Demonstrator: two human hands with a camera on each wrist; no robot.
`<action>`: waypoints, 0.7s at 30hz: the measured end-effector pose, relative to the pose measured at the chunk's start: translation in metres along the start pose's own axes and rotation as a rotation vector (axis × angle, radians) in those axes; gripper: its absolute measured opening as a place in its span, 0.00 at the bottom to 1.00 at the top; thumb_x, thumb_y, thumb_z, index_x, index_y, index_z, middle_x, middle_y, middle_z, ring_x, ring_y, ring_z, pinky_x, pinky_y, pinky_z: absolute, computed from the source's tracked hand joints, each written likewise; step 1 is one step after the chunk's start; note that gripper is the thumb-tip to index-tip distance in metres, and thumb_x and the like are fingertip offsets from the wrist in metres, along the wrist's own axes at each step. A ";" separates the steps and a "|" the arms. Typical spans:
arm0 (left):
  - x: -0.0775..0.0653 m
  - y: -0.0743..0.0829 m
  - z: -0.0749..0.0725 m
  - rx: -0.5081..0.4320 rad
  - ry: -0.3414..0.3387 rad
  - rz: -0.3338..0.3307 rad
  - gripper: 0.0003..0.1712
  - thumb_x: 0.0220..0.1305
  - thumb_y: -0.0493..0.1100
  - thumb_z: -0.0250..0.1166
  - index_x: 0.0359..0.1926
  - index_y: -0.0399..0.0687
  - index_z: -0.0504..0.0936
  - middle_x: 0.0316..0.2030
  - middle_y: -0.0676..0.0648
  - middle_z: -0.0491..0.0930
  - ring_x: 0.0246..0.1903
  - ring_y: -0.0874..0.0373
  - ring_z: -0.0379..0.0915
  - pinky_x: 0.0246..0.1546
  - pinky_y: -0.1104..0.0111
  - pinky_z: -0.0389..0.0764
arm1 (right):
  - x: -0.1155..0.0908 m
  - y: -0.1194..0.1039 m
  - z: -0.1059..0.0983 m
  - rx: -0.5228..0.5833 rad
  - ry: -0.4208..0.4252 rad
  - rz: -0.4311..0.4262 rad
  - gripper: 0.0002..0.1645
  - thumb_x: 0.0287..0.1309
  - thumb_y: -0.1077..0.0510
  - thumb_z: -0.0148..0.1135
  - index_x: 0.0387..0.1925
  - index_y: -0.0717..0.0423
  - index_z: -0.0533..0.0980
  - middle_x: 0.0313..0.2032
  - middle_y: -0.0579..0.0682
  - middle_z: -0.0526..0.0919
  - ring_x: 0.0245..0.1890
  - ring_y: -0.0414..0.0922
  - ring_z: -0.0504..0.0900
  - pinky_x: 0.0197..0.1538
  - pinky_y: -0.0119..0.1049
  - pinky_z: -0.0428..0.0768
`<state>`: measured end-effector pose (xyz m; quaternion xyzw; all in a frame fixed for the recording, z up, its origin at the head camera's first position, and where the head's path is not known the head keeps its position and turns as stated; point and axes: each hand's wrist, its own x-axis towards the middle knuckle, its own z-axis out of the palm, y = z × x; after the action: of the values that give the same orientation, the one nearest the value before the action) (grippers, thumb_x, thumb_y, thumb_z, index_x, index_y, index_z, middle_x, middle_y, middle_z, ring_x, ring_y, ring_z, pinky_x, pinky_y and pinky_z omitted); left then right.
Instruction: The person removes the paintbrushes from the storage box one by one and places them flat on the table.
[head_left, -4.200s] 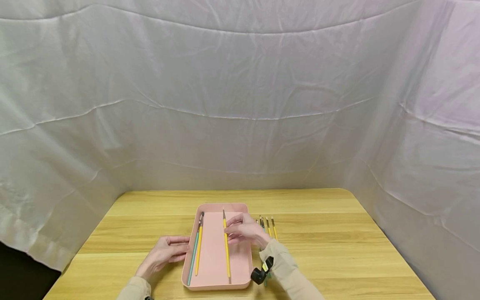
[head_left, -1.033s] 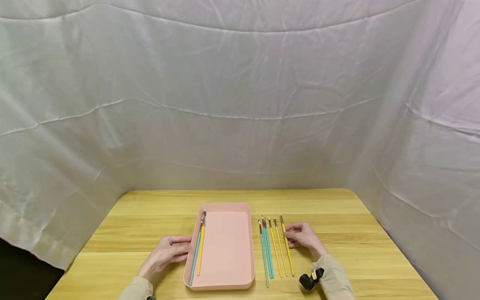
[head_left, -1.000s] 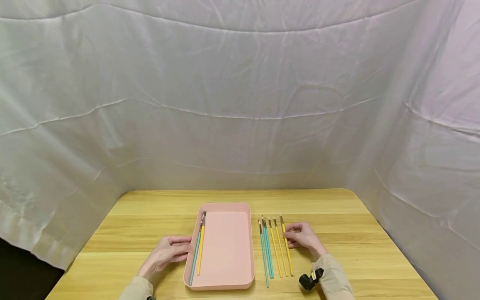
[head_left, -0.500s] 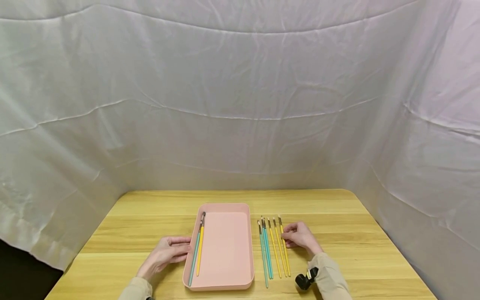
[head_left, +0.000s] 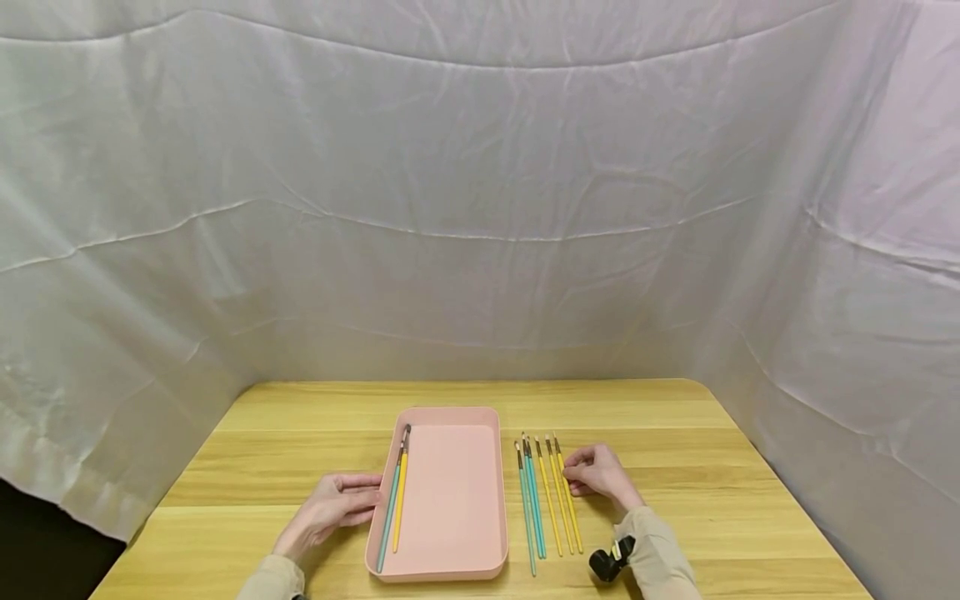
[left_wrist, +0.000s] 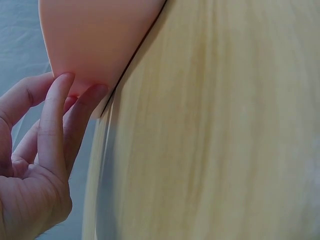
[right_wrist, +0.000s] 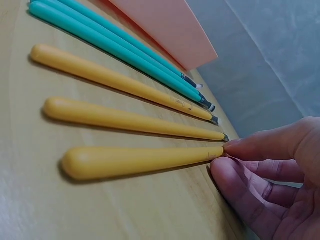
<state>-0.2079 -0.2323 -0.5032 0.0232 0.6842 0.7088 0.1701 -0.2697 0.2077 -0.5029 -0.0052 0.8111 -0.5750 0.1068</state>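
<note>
A yellow paintbrush (head_left: 572, 508) lies rightmost in a row on the table. My right hand (head_left: 600, 477) pinches it near its metal end between thumb and index finger, clearest in the right wrist view, where the brush (right_wrist: 145, 161) rests on the wood. Left of it lie two more yellow paintbrushes (right_wrist: 135, 120) and some teal paintbrushes (right_wrist: 120, 52), bristles pointing away. The pink tray (head_left: 453, 575) stands left of the row. Along its left wall are one teal brush (head_left: 388, 521) and one yellow brush (head_left: 400, 508). My left hand (head_left: 330, 508) touches the tray's left side with extended fingers (left_wrist: 57, 115).
The wooden table (head_left: 675, 467) extends beyond both hands. A grey-white cloth (head_left: 480, 292) hangs behind it and at the sides. A black wrist camera (head_left: 611, 562) sits on the right sleeve.
My right hand has brought the yellow paintbrush from over the tray to the row's right end, then shifted it slightly left, closer to its neighbour. My left hand stays at the tray.
</note>
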 end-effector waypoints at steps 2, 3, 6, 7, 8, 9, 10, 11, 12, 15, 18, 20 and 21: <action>0.000 0.000 0.000 -0.004 -0.003 0.002 0.32 0.65 0.32 0.66 0.65 0.18 0.67 0.45 0.44 0.89 0.38 0.62 0.86 0.44 0.70 0.90 | 0.000 0.000 0.000 0.003 0.002 -0.001 0.12 0.57 0.72 0.63 0.42 0.79 0.76 0.24 0.54 0.83 0.18 0.39 0.81 0.26 0.31 0.88; 0.000 0.000 0.000 -0.006 -0.004 0.003 0.32 0.65 0.32 0.66 0.65 0.18 0.66 0.45 0.43 0.89 0.38 0.62 0.86 0.44 0.70 0.90 | -0.001 0.000 0.000 0.007 0.002 0.000 0.12 0.57 0.72 0.63 0.41 0.79 0.76 0.24 0.54 0.83 0.18 0.39 0.81 0.26 0.31 0.88; 0.000 0.000 0.001 -0.012 -0.008 0.004 0.33 0.65 0.32 0.66 0.65 0.18 0.66 0.46 0.43 0.88 0.39 0.62 0.86 0.44 0.70 0.90 | -0.001 0.001 -0.001 0.011 -0.004 -0.008 0.12 0.57 0.72 0.63 0.42 0.80 0.76 0.24 0.54 0.83 0.18 0.39 0.81 0.26 0.31 0.88; 0.000 0.000 0.000 -0.013 -0.009 0.004 0.33 0.65 0.32 0.66 0.65 0.18 0.66 0.46 0.43 0.88 0.39 0.62 0.86 0.45 0.70 0.90 | -0.001 0.001 -0.001 0.015 -0.004 -0.008 0.12 0.57 0.72 0.63 0.42 0.80 0.76 0.24 0.54 0.83 0.19 0.39 0.81 0.26 0.31 0.88; 0.000 0.000 0.000 -0.014 -0.010 0.003 0.33 0.65 0.32 0.66 0.65 0.18 0.65 0.46 0.43 0.88 0.39 0.62 0.86 0.45 0.70 0.90 | -0.001 0.001 -0.001 0.019 -0.006 -0.012 0.13 0.58 0.72 0.62 0.42 0.80 0.76 0.24 0.54 0.83 0.19 0.39 0.81 0.26 0.31 0.88; 0.000 0.000 0.000 -0.013 -0.010 0.002 0.33 0.65 0.32 0.66 0.65 0.18 0.65 0.46 0.43 0.88 0.39 0.62 0.86 0.45 0.70 0.90 | -0.001 0.002 -0.001 0.024 -0.008 -0.012 0.13 0.58 0.72 0.62 0.42 0.80 0.76 0.25 0.54 0.83 0.19 0.39 0.81 0.26 0.31 0.88; 0.000 0.000 0.000 -0.013 -0.011 0.001 0.33 0.65 0.32 0.66 0.65 0.18 0.65 0.46 0.42 0.88 0.39 0.62 0.86 0.45 0.70 0.90 | -0.001 0.002 -0.001 0.027 -0.010 -0.016 0.13 0.58 0.71 0.62 0.43 0.80 0.75 0.25 0.54 0.83 0.19 0.39 0.81 0.26 0.31 0.88; 0.000 0.000 0.000 -0.014 -0.010 0.000 0.33 0.65 0.32 0.66 0.65 0.18 0.65 0.46 0.42 0.88 0.39 0.62 0.86 0.45 0.70 0.90 | -0.001 0.003 -0.002 0.036 -0.012 -0.018 0.14 0.59 0.71 0.62 0.44 0.81 0.75 0.25 0.54 0.84 0.20 0.39 0.82 0.27 0.31 0.88; 0.000 0.001 0.000 -0.014 -0.010 0.000 0.33 0.65 0.32 0.66 0.65 0.18 0.65 0.46 0.41 0.88 0.39 0.62 0.86 0.45 0.70 0.90 | 0.000 0.004 -0.002 0.046 -0.012 -0.018 0.15 0.59 0.71 0.62 0.44 0.81 0.75 0.26 0.55 0.84 0.20 0.39 0.82 0.27 0.31 0.89; 0.000 0.001 0.000 -0.013 -0.008 -0.002 0.33 0.64 0.31 0.66 0.65 0.18 0.65 0.47 0.40 0.88 0.39 0.61 0.87 0.45 0.69 0.90 | 0.000 0.005 -0.003 0.077 -0.016 -0.021 0.16 0.60 0.70 0.62 0.47 0.80 0.75 0.27 0.54 0.84 0.21 0.39 0.82 0.29 0.31 0.89; 0.000 0.001 0.000 -0.012 -0.007 -0.001 0.33 0.64 0.31 0.66 0.65 0.18 0.65 0.47 0.40 0.88 0.39 0.61 0.87 0.45 0.69 0.90 | 0.001 0.008 -0.005 0.102 -0.030 -0.034 0.18 0.62 0.68 0.62 0.48 0.81 0.74 0.27 0.52 0.85 0.22 0.39 0.83 0.31 0.31 0.90; 0.000 0.001 0.000 -0.011 -0.006 -0.002 0.33 0.64 0.31 0.66 0.65 0.18 0.65 0.47 0.40 0.88 0.38 0.61 0.87 0.45 0.69 0.90 | 0.001 0.008 -0.006 0.116 -0.042 -0.041 0.19 0.63 0.67 0.62 0.49 0.81 0.74 0.27 0.50 0.85 0.23 0.39 0.83 0.31 0.31 0.90; 0.000 0.001 0.000 -0.010 -0.006 -0.002 0.33 0.64 0.31 0.66 0.65 0.18 0.65 0.47 0.40 0.88 0.38 0.61 0.87 0.45 0.69 0.90 | 0.001 0.008 -0.007 0.123 -0.049 -0.045 0.19 0.63 0.67 0.62 0.50 0.81 0.74 0.26 0.50 0.85 0.23 0.39 0.83 0.31 0.31 0.90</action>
<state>-0.2082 -0.2324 -0.5021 0.0236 0.6801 0.7121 0.1729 -0.2708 0.2167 -0.5088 -0.0312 0.7711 -0.6258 0.1137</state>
